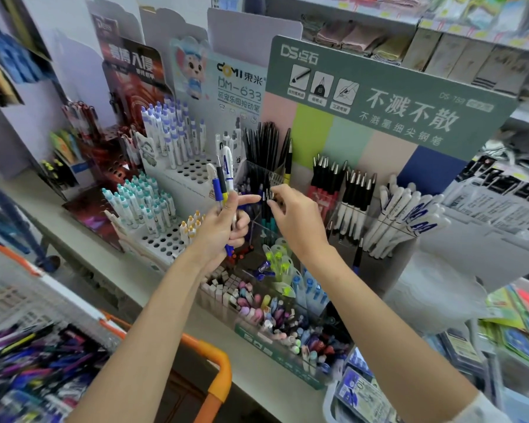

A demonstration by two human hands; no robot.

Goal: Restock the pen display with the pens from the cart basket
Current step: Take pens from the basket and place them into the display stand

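Left hand (223, 227): grip closed round a pen bundle (223, 178), held upright, evidently as ready stock. Right hand (293, 218): grip pinches the dark pens (267, 203) by their tops, apparently seating them in the clear display compartment (257, 170). The cart basket (28, 288), lower left, holds more.

The bundle of pens (224, 175) gripped in the left hand (220, 230) is smooth, glossy plastic in white, blue and yellow. The dark pens (265, 211) pinched by the right hand (290, 215) have matt black barrels capped with small bright metal tips. Just behind those fingertips (276, 190) stands a clear box (258, 172) of hard transparent plastic with shiny edges. Beyond it the header card (379, 96) is matt printed cardboard. Right of the fingers, black-topped pens (356, 184) carry polished metal clips, and white pens (409, 215) look glossy. Below the left wrist, the basket handle (217, 374) is shiny orange plastic.
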